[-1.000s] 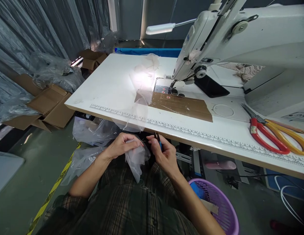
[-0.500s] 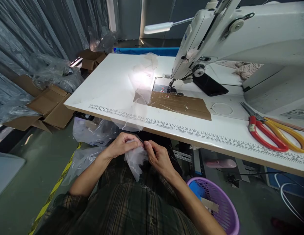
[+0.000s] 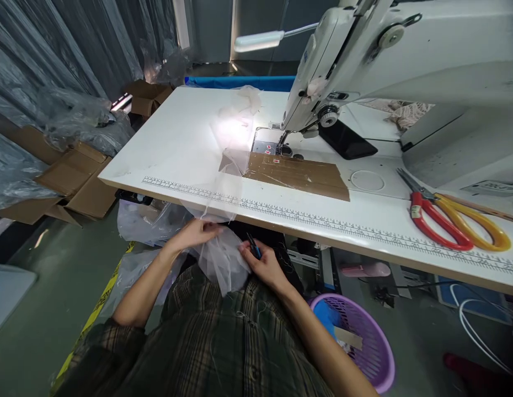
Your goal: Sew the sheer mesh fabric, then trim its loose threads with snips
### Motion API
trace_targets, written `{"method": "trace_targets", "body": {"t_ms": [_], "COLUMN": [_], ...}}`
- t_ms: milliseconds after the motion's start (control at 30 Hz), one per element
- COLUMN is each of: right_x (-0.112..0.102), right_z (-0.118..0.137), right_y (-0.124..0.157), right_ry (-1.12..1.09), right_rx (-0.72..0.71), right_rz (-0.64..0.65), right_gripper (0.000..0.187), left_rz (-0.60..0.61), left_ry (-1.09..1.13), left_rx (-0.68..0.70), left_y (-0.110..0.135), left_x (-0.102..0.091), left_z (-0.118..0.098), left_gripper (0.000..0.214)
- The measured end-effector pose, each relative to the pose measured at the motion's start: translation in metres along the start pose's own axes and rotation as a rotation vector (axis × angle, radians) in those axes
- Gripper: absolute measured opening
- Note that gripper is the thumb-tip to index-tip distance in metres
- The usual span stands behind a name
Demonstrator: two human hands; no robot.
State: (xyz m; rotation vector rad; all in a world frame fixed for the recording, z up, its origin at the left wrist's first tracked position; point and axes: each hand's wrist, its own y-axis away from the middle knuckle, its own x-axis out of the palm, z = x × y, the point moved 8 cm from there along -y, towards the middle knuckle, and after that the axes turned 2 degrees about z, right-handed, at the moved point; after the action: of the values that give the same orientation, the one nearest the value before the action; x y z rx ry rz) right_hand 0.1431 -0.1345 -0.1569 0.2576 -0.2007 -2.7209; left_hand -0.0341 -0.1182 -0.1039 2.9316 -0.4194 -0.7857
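A piece of sheer white fabric hangs above my lap, spread between my two hands. The fingers of my left hand pinch its upper left edge, just below the table's front edge. My right hand is closed around small blue-and-black thread snips, whose dark tip points up and left. My right thumb and fingertips also touch the fabric's right edge. More of the sheer material runs up over the table edge toward the sewing machine.
On the white table lie a brown cardboard strip, a black phone and large scissors with red and yellow handles. A purple basket stands on the floor at right. Open cardboard boxes are at left.
My hands have moved apart, and the fabric between them is spread wider. The snips now show in my right hand. The view has shifted slightly.
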Motion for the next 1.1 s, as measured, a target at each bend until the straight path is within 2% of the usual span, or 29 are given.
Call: {"method": "trace_targets", "body": {"t_ms": [67, 100, 167, 267, 367, 433, 533, 633, 700, 800, 900, 1000, 1100], "right_x": [-0.006, -0.007, -0.012, -0.022, -0.030, -0.026, -0.008, 0.011, 0.015, 0.013, 0.008, 0.007, 0.011], "right_z": [-0.011, -0.016, -0.020, -0.012, 0.017, 0.043, 0.075, 0.087, 0.086, 0.083, 0.079, 0.075, 0.075], "right_y": [-0.015, -0.019, -0.021, -0.011, -0.001, 0.001, -0.006, -0.015, -0.018, -0.014, -0.009, -0.007, -0.009], "right_ry": [0.060, 0.082, 0.118, 0.169, 0.175, 0.116, -0.025, -0.159, -0.222, -0.220, -0.188, -0.172, -0.135], "right_rx": [-0.022, -0.028, -0.042, -0.082, -0.194, -0.268, -0.270, -0.176, -0.124, -0.130, -0.136, -0.092, -0.081], "right_rz": [-0.063, -0.078, -0.102, -0.173, -0.273, -0.273, -0.145, -0.054, -0.053, -0.038, 0.036, 0.112, 0.169], "right_gripper": [0.039, 0.037, 0.033, 0.029, 0.029, 0.031, 0.036, 0.058, 0.061, 0.055, 0.056, 0.060, 0.061], "left_rz": [-0.148, -0.162, -0.069, 0.128, 0.166, 0.184, 0.102, -0.052, -0.138, -0.237, -0.266, -0.284, -0.254], "left_ry": [-0.201, -0.252, -0.285, -0.346, -0.448, -0.494, -0.451, -0.246, -0.037, 0.294, 0.515, 0.673, 0.775], "left_rx": [0.020, 0.031, 0.098, 0.276, 0.331, 0.335, 0.397, 0.422, 0.370, 0.244, 0.136, 0.031, -0.055], "left_y": [-0.009, -0.010, -0.008, 0.005, 0.012, 0.012, 0.012, 0.017, 0.020, 0.018, 0.011, 0.004, 0.001], "left_x": [-0.004, 0.001, 0.024, 0.063, 0.081, 0.085, 0.073, 0.044, 0.023, 0.001, -0.003, 0.001, 0.007], "left_z": [0.007, 0.009, 0.011, 0.010, 0.017, 0.019, 0.007, -0.009, -0.013, -0.013, -0.018, -0.028, -0.035], "left_gripper": [0.029, 0.031, 0.039, 0.062, 0.072, 0.075, 0.061, 0.041, 0.045, 0.061, 0.060, 0.055, 0.050]}}
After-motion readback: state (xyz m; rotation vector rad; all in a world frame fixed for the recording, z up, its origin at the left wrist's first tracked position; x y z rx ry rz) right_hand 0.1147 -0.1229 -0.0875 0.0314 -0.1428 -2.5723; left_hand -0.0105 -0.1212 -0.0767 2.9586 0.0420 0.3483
